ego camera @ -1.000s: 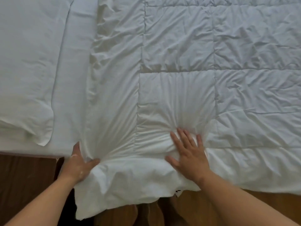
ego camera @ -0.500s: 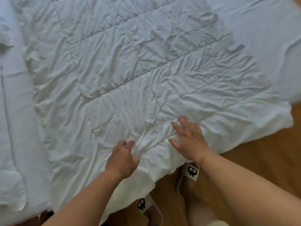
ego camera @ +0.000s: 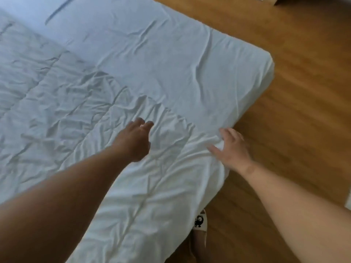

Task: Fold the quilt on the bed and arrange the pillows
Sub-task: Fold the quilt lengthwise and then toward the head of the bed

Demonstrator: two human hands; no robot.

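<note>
A white, crumpled quilted quilt (ego camera: 76,120) is seen spread over the left and lower middle of the frame, its stitched panels heavily creased; its right edge is draped over the side of the bed, and its far corner is bunched at centre right. Beyond it, in the upper middle, the pale fitted sheet of the bed (ego camera: 161,54) is left uncovered up to the mattress corner at upper right.

The left hand (ego camera: 133,141) is held out over the quilt at the centre of the frame, its fingers stretched forward and loosely apart, nothing being held; whether the fabric is touched by it cannot be told, as the hand is blurred. The right hand (ego camera: 231,150) is laid on the bunched corner of the quilt at the bed's edge, right of centre, with fingers and thumb spread wide and the cloth pressed under the palm rather than pinched. The two hands are kept near each other, with a creased stretch of quilt between them.

A brown wooden plank floor (ego camera: 294,92) is seen along the right side; a pale slipper with a black cartoon figure (ego camera: 199,223) is partly shown below the quilt's hanging edge at lower centre.
</note>
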